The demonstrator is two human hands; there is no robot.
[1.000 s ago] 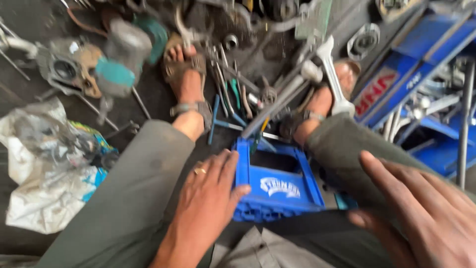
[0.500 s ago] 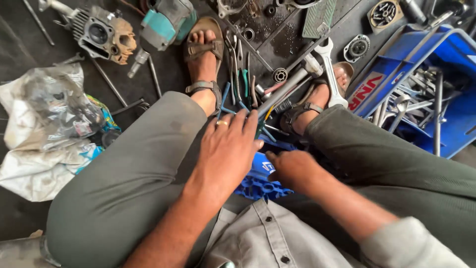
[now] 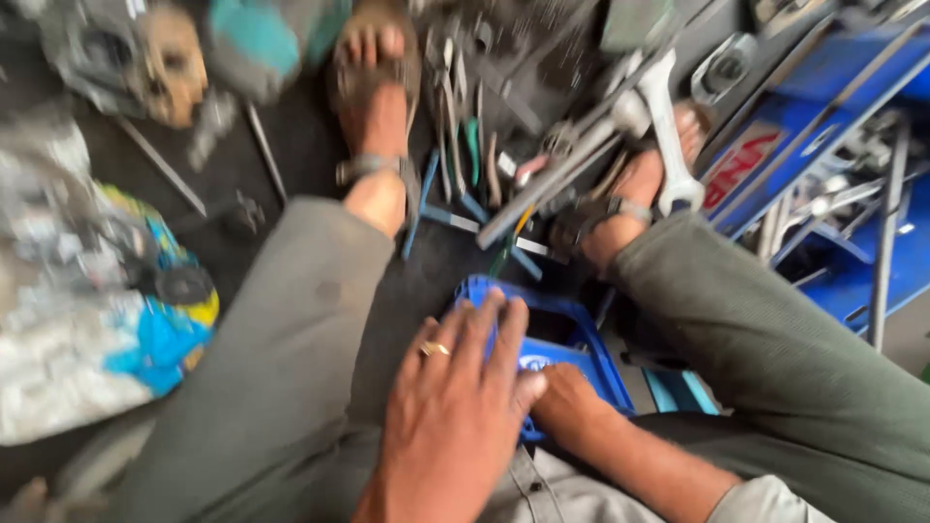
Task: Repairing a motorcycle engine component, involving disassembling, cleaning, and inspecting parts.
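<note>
I sit on a blue plastic stool (image 3: 572,339) between my knees, seen from above in a blurred head view. My left hand (image 3: 455,407), with a ring on one finger, lies flat across the stool's near left part, fingers spread over its edge. My right hand (image 3: 567,407) reaches in under the left hand's fingertips and grips the stool's near edge; its fingers are mostly hidden. My legs in grey-green trousers run to either side, with sandalled feet (image 3: 373,107) on the dark floor.
Loose spanners and pliers (image 3: 465,136) lie between my feet, and a big silver wrench (image 3: 668,145) rests by the right foot. A blue metal toolbox (image 3: 823,174) stands open at right. Crumpled plastic bags (image 3: 87,310) lie at left; an engine part (image 3: 145,58) at top left.
The view has tilted and the stool shows more. Both hands have drawn back toward me along the stool; the right hand now sits under the left one's fingertips.
</note>
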